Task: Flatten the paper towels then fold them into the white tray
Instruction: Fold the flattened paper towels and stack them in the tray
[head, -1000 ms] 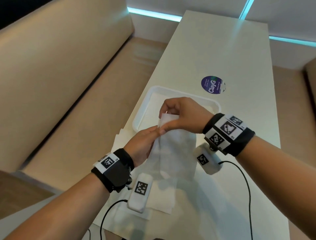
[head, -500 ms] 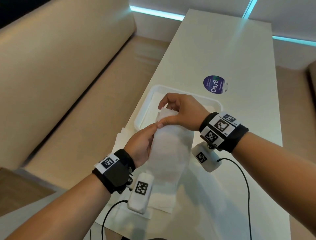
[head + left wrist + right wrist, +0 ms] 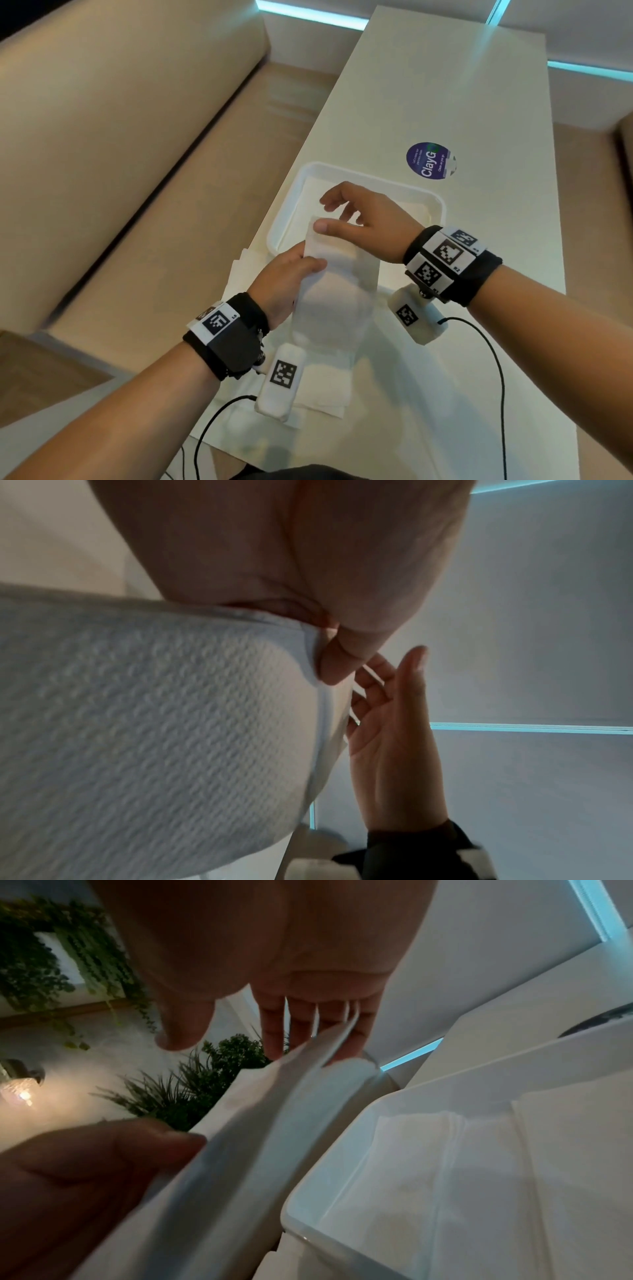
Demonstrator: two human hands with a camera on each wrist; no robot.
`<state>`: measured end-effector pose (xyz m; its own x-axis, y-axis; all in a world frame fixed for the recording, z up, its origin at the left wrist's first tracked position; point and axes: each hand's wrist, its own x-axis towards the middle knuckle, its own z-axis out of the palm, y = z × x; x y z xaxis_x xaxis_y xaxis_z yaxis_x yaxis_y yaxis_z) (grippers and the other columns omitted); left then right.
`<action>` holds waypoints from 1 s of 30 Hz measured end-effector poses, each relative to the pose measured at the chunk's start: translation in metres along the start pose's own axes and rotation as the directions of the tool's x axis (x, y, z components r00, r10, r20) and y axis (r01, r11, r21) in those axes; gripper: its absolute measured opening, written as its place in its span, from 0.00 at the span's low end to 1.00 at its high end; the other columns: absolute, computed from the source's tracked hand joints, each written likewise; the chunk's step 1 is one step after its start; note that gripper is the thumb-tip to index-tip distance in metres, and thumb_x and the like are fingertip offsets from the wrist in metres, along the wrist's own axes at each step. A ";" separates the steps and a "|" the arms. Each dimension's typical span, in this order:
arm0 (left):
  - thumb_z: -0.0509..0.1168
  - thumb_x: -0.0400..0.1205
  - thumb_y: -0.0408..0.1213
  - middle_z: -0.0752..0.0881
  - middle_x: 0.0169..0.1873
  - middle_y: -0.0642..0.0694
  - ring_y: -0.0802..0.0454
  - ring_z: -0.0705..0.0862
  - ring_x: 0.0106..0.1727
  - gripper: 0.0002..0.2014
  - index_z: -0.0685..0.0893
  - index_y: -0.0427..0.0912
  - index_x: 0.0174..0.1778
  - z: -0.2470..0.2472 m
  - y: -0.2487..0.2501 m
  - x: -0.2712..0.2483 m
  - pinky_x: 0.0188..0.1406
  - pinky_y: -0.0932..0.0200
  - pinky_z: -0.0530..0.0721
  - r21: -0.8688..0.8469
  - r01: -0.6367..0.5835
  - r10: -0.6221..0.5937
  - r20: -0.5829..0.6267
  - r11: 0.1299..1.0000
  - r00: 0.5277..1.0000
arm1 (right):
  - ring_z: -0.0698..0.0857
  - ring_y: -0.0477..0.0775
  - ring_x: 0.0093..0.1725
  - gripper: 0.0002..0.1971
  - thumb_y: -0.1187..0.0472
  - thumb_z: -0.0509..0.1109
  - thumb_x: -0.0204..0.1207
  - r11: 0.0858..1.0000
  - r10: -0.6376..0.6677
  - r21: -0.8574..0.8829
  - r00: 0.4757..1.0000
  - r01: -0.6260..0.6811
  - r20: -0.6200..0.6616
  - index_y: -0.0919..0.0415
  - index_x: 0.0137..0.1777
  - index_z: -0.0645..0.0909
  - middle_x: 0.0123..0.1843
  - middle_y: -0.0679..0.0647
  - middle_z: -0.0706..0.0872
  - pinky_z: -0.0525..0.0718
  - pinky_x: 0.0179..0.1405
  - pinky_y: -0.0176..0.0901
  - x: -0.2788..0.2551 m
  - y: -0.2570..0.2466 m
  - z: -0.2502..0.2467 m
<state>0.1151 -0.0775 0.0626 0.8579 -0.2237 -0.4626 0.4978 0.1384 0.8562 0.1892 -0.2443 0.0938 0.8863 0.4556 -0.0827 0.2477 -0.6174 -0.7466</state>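
Note:
A folded white paper towel [image 3: 339, 284] hangs in a long strip just in front of the white tray [image 3: 310, 170]. My left hand [image 3: 313, 265] pinches its left edge, thumb on top; the left wrist view shows that thumb pressed on the textured paper towel [image 3: 154, 723]. My right hand [image 3: 329, 214] hovers at the strip's upper end over the tray, fingers spread and straight. In the right wrist view its thumb stands off the paper towel [image 3: 260, 1123], whose edge lies by the fingertips. Folded towels lie inside the tray [image 3: 308, 1191].
More flat paper towels [image 3: 325, 394] lie on the white table [image 3: 445, 85] under my wrists. A round purple sticker [image 3: 431, 160] sits behind the tray. A beige bench [image 3: 120, 137] runs along the left. Black cables [image 3: 493, 359] trail from both wrist cameras.
My right hand has let go of the towel's upper end and spread its fingers. Both hands and the strip have shifted slightly toward the tray, the left still pinching.

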 end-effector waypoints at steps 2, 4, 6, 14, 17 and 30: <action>0.58 0.84 0.28 0.89 0.55 0.39 0.42 0.87 0.54 0.13 0.83 0.42 0.61 -0.005 0.002 -0.002 0.60 0.45 0.81 0.010 -0.011 0.011 -0.056 1.000 0.998 | 0.81 0.43 0.54 0.26 0.38 0.71 0.71 0.999 0.040 -0.003 0.999 -0.040 0.005 0.47 0.66 0.74 0.61 0.40 0.80 0.80 0.53 0.37 -0.005 0.005 -0.001; 0.59 0.83 0.27 0.89 0.50 0.40 0.43 0.86 0.50 0.11 0.85 0.42 0.54 -0.013 0.004 -0.005 0.56 0.47 0.81 0.003 -0.022 0.022 -0.134 1.000 0.991 | 0.81 0.44 0.53 0.25 0.40 0.72 0.72 0.998 0.057 -0.029 0.998 -0.058 -0.036 0.48 0.66 0.74 0.61 0.41 0.79 0.79 0.52 0.37 -0.014 0.013 0.003; 0.59 0.83 0.26 0.89 0.44 0.43 0.45 0.85 0.46 0.10 0.84 0.42 0.47 -0.024 0.005 -0.010 0.50 0.51 0.81 -0.002 -0.032 0.031 -0.210 0.999 0.977 | 0.79 0.44 0.52 0.23 0.43 0.72 0.73 0.997 0.043 -0.064 0.995 -0.048 -0.089 0.49 0.65 0.74 0.60 0.42 0.77 0.77 0.48 0.33 -0.028 0.019 0.015; 0.59 0.83 0.27 0.90 0.33 0.52 0.54 0.86 0.36 0.10 0.82 0.43 0.41 -0.068 -0.010 -0.044 0.36 0.58 0.81 0.057 0.008 0.014 -0.387 0.998 0.922 | 0.83 0.45 0.41 0.12 0.49 0.72 0.75 0.994 0.090 -0.079 0.979 -0.077 0.184 0.49 0.53 0.76 0.45 0.42 0.82 0.81 0.43 0.39 -0.068 0.025 0.074; 0.58 0.83 0.27 0.89 0.41 0.48 0.48 0.85 0.44 0.10 0.83 0.43 0.44 -0.076 -0.017 -0.055 0.45 0.53 0.81 0.043 0.026 -0.004 -0.450 0.999 0.893 | 0.79 0.48 0.54 0.18 0.43 0.71 0.74 0.958 0.111 -0.285 0.957 -0.030 0.269 0.51 0.59 0.77 0.56 0.46 0.80 0.81 0.54 0.45 -0.073 0.034 0.100; 0.58 0.83 0.28 0.89 0.47 0.49 0.49 0.85 0.48 0.11 0.85 0.45 0.48 -0.090 -0.029 -0.075 0.49 0.53 0.80 0.079 0.037 0.012 -0.549 0.996 0.836 | 0.83 0.59 0.59 0.36 0.34 0.58 0.78 0.694 0.586 -0.499 0.810 -0.519 -0.029 0.65 0.72 0.66 0.65 0.59 0.80 0.77 0.45 0.46 -0.055 0.036 0.127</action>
<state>0.0482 0.0217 0.0517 0.7933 0.3442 -0.5023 0.5174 0.0538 0.8541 0.0999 -0.2099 -0.0130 0.8743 -0.0108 -0.4853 -0.0929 -0.9850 -0.1453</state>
